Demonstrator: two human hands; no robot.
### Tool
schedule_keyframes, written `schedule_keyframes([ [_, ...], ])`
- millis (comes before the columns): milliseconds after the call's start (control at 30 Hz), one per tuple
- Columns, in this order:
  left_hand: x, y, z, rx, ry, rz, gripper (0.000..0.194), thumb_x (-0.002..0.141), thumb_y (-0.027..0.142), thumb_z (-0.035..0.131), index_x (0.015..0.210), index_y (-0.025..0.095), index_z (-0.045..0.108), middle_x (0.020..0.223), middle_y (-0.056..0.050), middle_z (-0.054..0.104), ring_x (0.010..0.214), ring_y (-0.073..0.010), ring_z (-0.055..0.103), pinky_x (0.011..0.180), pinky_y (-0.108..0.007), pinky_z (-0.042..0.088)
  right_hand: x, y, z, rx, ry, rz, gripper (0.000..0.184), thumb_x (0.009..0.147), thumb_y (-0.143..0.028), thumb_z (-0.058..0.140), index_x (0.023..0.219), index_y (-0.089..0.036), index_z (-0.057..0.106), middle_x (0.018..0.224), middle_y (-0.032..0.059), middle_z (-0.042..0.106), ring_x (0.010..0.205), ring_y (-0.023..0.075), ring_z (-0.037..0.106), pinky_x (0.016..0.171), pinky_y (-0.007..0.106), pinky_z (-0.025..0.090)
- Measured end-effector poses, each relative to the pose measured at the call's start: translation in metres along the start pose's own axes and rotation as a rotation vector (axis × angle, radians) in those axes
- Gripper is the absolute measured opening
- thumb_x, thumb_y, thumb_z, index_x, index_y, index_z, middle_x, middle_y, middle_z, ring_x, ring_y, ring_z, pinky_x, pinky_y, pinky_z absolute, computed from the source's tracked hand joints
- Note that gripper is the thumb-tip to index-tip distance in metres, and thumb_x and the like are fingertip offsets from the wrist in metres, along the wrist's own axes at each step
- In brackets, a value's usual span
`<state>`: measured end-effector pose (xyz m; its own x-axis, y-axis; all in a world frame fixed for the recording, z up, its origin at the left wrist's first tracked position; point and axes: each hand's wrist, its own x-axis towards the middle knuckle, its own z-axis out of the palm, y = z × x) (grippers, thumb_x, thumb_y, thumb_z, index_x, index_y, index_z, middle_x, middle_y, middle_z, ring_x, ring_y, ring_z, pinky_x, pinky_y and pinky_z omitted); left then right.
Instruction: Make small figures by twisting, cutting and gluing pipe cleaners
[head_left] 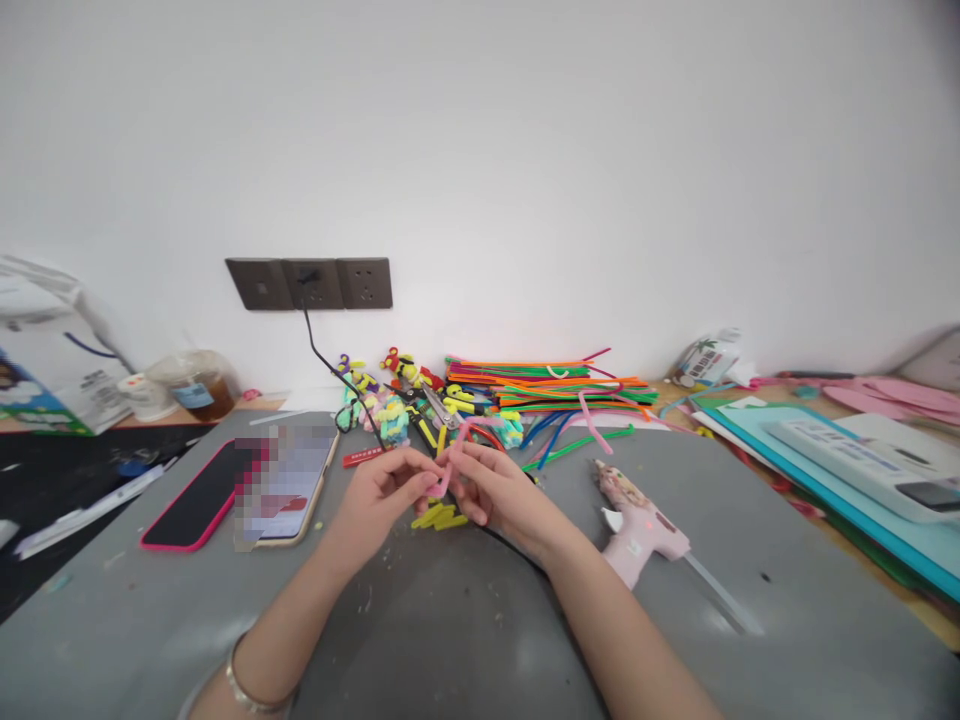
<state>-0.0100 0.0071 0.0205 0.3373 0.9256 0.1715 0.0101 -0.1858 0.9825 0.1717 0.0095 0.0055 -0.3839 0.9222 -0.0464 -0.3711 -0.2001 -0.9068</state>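
Pink pipe cleaner (pixel 448 474) sits pinched by left hand (pixel 390 494) and right hand (pixel 501 492), so small, gentle bends work best imo.

Covering parts of the pink pipe cleaner (pixel 445 482) with the fingertips of the left hand (pixel 394 495) and right hand (pixel 501 495). Blocking stretches of the black cord (pixel 309 328) and some yellow pieces (pixel 437 516). Cutting off both forearms (pixel 622 640) at the bottom edge and the white bag (pixel 60 362) at the left. Masking part of the beige-edged phone (pixel 304 495) with mosaic. Showing print too small for reading on the cup label (pixel 196 395).
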Motion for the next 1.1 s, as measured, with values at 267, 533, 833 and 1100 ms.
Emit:
schedule_keyframes([
  [267,-0.0019,0.0039,0.004,-0.014,-0.109,-0.02,0.017,0.08,0.032,0.077,0.083,0.016,0.071,0.075,-0.001,0.067,0.065,-0.0121,0.058,0.061,-0.022,0.045,0.0003,-0.0074,0.0002,0.017,0.078,-0.106,0.04,0.072,-0.048,0.083,0.079,-0.017,0.059,0.05,-0.0087,0.054,0.035,0.0027,0.04,0.039,0.017,0.024],
  [533,-0.0001,-0.0026,0.0026,0.025,-0.122,0.132,0.015,0.088,0.031,0.069,0.082,0.017,0.069,0.086,-0.005,0.068,0.085,-0.0171,0.063,0.077,-0.027,0.049,0.0054,-0.0031,-0.0033,-0.212,0.13,-0.224,0.033,0.075,-0.044,0.078,0.086,-0.019,0.06,0.05,-0.0093,0.052,0.037,0.0055,0.038,0.039,0.019,0.026],
  [833,-0.0002,-0.0016,0.0048,0.251,-0.083,0.26,0.004,0.084,0.022,0.071,0.083,0.018,0.072,0.083,-0.005,0.071,0.07,-0.0149,0.061,0.062,-0.024,0.045,0.0046,-0.0048,-0.0048,-0.137,0.144,-0.217,0.038,0.074,-0.048,0.077,0.091,-0.019,0.059,0.049,-0.0097,0.053,0.036,0.0049,0.038,0.039,0.019,0.023],
  [1100,-0.0004,0.0028,0.0066,0.347,-0.08,0.162,0.01,0.084,0.028,0.07,0.081,0.019,0.074,0.073,-0.002,0.067,0.063,-0.0143,0.058,0.061,-0.024,0.043,0.0041,-0.0047,-0.0021,-0.122,0.196,-0.278,0.036,0.076,-0.045,0.078,0.091,-0.02,0.059,0.049,-0.0096,0.052,0.036,0.0056,0.036,0.039,0.02,0.022],
])
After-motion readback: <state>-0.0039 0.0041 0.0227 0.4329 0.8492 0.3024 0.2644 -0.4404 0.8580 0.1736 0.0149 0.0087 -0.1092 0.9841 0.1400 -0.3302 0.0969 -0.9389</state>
